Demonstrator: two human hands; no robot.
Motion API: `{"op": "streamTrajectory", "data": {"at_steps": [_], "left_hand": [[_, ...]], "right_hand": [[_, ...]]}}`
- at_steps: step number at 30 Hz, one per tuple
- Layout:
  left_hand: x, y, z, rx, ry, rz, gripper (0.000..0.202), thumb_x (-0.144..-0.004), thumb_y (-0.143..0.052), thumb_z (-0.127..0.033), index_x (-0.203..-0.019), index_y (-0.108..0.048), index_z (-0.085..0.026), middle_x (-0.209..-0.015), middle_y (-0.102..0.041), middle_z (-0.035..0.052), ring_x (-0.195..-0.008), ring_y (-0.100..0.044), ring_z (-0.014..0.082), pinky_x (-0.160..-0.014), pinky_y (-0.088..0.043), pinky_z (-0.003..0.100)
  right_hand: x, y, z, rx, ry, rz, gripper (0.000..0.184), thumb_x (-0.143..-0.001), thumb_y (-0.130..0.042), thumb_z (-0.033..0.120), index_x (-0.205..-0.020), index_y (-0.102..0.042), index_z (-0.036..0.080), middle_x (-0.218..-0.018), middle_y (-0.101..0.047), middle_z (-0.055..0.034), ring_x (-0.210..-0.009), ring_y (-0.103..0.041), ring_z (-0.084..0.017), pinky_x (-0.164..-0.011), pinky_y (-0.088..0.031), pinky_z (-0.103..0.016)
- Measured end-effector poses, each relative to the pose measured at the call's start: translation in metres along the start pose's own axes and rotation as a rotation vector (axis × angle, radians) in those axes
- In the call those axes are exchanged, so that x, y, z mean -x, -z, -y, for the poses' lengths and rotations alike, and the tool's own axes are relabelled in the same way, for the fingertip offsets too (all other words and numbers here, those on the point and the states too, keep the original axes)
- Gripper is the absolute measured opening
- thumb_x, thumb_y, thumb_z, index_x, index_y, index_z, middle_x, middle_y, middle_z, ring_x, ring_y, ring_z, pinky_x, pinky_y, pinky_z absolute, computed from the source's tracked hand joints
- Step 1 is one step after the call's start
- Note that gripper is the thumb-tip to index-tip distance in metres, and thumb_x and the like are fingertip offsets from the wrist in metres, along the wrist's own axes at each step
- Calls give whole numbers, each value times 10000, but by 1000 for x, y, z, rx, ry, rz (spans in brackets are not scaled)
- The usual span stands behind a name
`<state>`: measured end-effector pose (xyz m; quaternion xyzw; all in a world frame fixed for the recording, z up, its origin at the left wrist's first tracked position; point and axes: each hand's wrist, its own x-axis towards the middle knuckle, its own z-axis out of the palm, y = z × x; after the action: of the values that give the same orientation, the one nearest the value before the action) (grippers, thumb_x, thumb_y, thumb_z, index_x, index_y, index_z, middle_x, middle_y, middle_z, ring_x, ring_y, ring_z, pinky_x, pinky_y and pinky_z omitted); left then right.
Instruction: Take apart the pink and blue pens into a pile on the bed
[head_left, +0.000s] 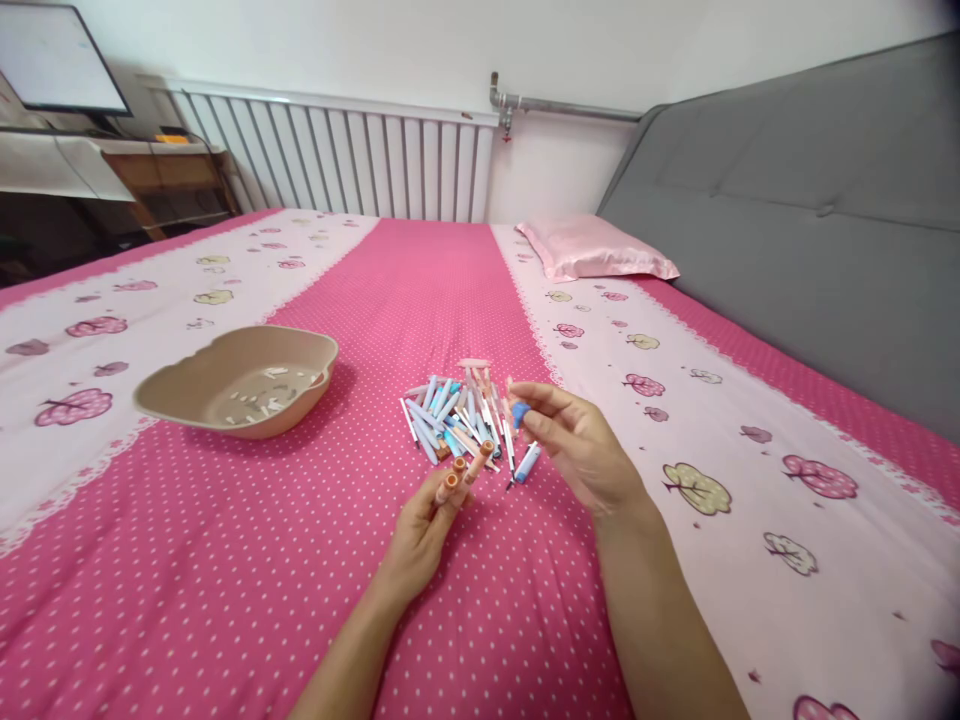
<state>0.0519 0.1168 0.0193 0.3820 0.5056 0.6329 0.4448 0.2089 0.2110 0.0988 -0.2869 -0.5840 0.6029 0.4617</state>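
Observation:
My left hand (424, 525) is closed round a small bunch of orange-tipped pens (466, 470), their ends pointing up and to the right. My right hand (577, 445) pinches a small blue pen cap (520, 411) between thumb and fingers. Just beyond both hands lies a pile of pens (457, 415) in blue, white and pink on the pink dotted bedsheet (420, 290). One blue pen (527, 461) lies at the pile's near right edge, beneath my right hand's fingers.
A beige shallow bowl (225, 410) with several small white pieces inside sits to the left on the bed. A pink pillow (592, 250) lies at the far right beside a grey headboard (810, 220). A white radiator (337, 160) and a desk with a monitor (52, 60) stand behind.

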Motion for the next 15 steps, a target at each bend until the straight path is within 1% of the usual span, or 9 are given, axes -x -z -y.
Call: {"op": "streamTrajectory", "data": {"at_steps": [3, 4, 9, 11, 15], "left_hand": [[0, 4, 5, -132, -44, 113, 166, -762, -595, -333, -831, -661, -198, -829, -601, 42, -842, -521, 189, -811, -405, 287], [0, 6, 6, -147, -46, 121, 175, -773, -581, -331, -858, -661, -199, -848, -601, 43, -838, -518, 187, -807, -404, 285], [0, 7, 9, -142, -37, 133, 217, -785, -566, -324, -944, -656, -208, -883, -603, 43, -849, -512, 191, -820, -393, 285], [0, 7, 8, -114, -32, 127, 223, -767, -587, -326, -940, -661, -206, -888, -607, 45, -865, -513, 196, -827, -391, 282], [0, 6, 5, -118, -29, 118, 203, -752, -602, -329, -894, -671, -200, -871, -614, 41, -825, -516, 188, -797, -404, 277]], "right_hand": [[10, -11, 12, -16, 62, 30, 207, -734, -642, 233, -940, -658, 234, -966, -669, -25, -864, -614, -136, -795, -499, -306], [11, -13, 12, 4, 78, 40, 187, -736, -641, 219, -921, -666, 235, -944, -674, -17, -858, -615, -132, -798, -498, -303], [10, -16, 8, 73, 72, 99, 159, -736, -633, 181, -881, -678, 229, -899, -680, -10, -833, -624, -133, -794, -505, -316], [10, -16, 8, 84, 72, 96, 164, -734, -634, 186, -887, -676, 227, -894, -681, -12, -825, -625, -135, -788, -508, -322], [11, -15, 10, 105, 86, 110, 161, -732, -636, 190, -885, -675, 225, -885, -681, -15, -813, -627, -135, -769, -515, -318]]}}
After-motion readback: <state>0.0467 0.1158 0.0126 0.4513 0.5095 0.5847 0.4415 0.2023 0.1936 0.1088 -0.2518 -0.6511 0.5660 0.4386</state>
